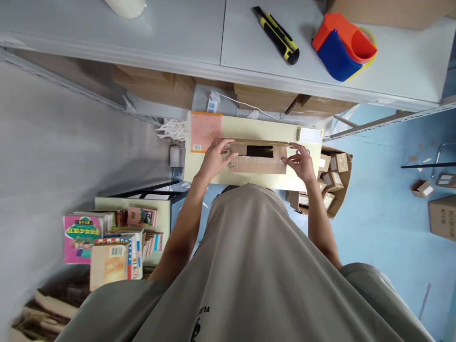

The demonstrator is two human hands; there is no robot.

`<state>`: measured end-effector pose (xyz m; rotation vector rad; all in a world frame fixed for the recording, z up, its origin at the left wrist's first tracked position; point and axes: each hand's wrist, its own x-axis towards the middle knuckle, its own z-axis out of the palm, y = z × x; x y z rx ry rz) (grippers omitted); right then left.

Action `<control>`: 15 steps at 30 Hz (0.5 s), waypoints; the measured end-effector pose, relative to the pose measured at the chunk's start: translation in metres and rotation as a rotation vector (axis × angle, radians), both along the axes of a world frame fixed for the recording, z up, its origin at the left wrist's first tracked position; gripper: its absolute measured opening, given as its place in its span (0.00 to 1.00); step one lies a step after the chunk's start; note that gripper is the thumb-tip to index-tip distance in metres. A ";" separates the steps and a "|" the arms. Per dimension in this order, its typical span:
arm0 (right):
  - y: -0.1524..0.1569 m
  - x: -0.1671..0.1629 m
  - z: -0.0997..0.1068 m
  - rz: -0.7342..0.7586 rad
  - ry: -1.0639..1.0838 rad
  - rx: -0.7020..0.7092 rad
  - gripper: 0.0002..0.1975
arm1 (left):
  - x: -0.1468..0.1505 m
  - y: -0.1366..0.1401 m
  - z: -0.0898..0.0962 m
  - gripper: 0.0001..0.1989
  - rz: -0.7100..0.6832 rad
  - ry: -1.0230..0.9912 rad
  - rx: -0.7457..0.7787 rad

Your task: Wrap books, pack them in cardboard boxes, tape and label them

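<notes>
A small brown cardboard box (257, 165) lies on the pale yellow table (249, 127), with a dark opening showing between its flaps. At its left end my left hand (218, 157) grips the cardboard between thumb and fingers. My right hand (299, 164) pinches the box's right end in the same way. An orange-edged pink book (205, 132) lies flat behind my left hand. Beyond my right hand is a white flat item (309, 135), and a small dark object partly shows behind the fingers.
Above the table runs a grey shelf (171, 28) with a utility knife (278, 35) and a red and blue tape dispenser (342, 47). A carton of small boxes (333, 175) stands on the right. Stacked books (110, 251) are at lower left.
</notes>
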<state>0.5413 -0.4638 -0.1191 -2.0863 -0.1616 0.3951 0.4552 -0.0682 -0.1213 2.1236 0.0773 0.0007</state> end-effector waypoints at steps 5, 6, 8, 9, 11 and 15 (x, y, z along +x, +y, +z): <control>0.005 -0.004 0.002 0.065 -0.071 -0.066 0.33 | -0.007 -0.005 -0.012 0.13 -0.024 0.048 0.001; 0.005 -0.004 0.001 0.075 -0.073 -0.064 0.33 | -0.009 -0.007 -0.015 0.12 -0.011 0.053 -0.015; 0.004 -0.007 0.000 0.085 -0.063 -0.044 0.36 | -0.014 -0.012 -0.020 0.14 0.021 0.057 -0.048; 0.003 -0.008 -0.001 0.084 -0.053 -0.032 0.37 | -0.017 -0.014 -0.022 0.15 0.040 0.058 -0.060; 0.001 -0.013 -0.003 0.071 -0.030 -0.014 0.39 | -0.020 -0.018 -0.024 0.16 0.075 0.054 -0.080; 0.001 -0.023 -0.009 0.036 0.001 0.000 0.41 | -0.023 -0.023 -0.026 0.16 0.115 0.043 -0.099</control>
